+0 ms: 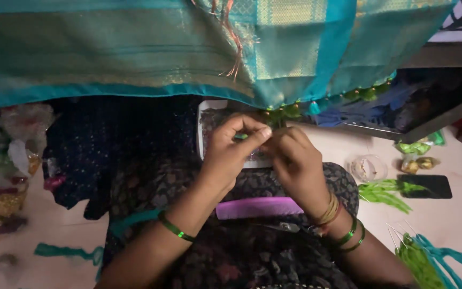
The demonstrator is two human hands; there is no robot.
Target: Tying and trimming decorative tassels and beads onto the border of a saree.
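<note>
Teal silk cloth [135,48]: hangs overhead, woven gold border.
Left hand [230,152]: fingertips pinched on green tassel [279,113].
Right hand [295,160]: fingers curled, pinching same tassel.
Comb [258,207]: pink plastic, on lap.

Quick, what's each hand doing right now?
Left hand: fingers pinched shut on a small green piece at the teal cloth edge.
Right hand: curled closed beside it; contents cannot be told.

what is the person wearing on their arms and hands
Both forearms are bare, with no sleeves showing. The left hand has one thin shiny green bangle on its wrist. The right hand has gold bangles and two green bangles. No gloves show.
</note>
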